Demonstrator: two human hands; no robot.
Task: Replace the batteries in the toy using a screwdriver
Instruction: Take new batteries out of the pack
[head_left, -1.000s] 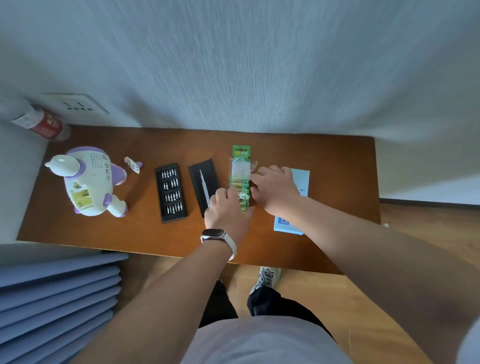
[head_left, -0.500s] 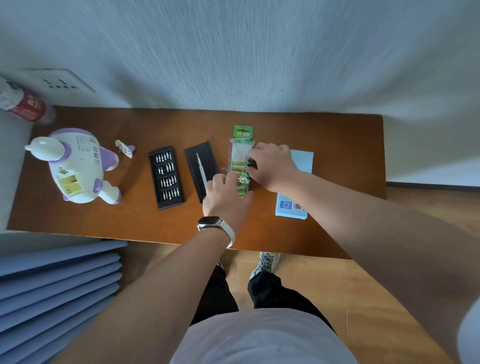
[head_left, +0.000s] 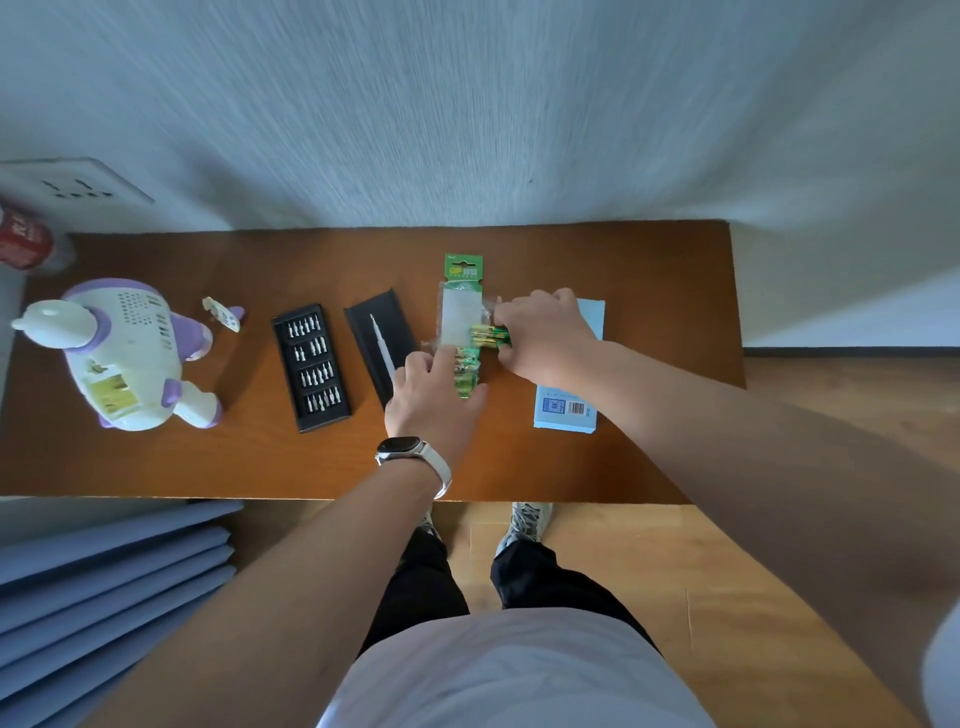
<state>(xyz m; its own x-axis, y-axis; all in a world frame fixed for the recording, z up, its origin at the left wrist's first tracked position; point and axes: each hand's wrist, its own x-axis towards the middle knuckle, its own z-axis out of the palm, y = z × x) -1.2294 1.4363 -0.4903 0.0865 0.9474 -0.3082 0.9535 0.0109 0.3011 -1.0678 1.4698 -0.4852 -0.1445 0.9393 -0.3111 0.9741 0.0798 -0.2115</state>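
Note:
A green battery pack (head_left: 461, 306) lies on the brown table (head_left: 649, 291). My left hand (head_left: 428, 395), a watch on its wrist, presses the pack's lower end down with its fingers. My right hand (head_left: 543, 335) grips green and gold batteries (head_left: 485, 335) at the pack's right side. The white and purple toy (head_left: 122, 353) lies at the far left with its battery compartment open. Its small cover (head_left: 223, 314) rests beside it. A silver screwdriver (head_left: 382, 343) lies in a black tray (head_left: 379, 325).
A black case of screwdriver bits (head_left: 311, 366) sits between the toy and the tray. A light blue box (head_left: 569, 405) lies under my right forearm. A red and white bottle (head_left: 23, 241) stands at the far left corner. The wall runs behind the table.
My right hand has pulled batteries sideways out of the pack's right side. My left hand stayed pressing the pack's lower end. The camera view shifted slightly.

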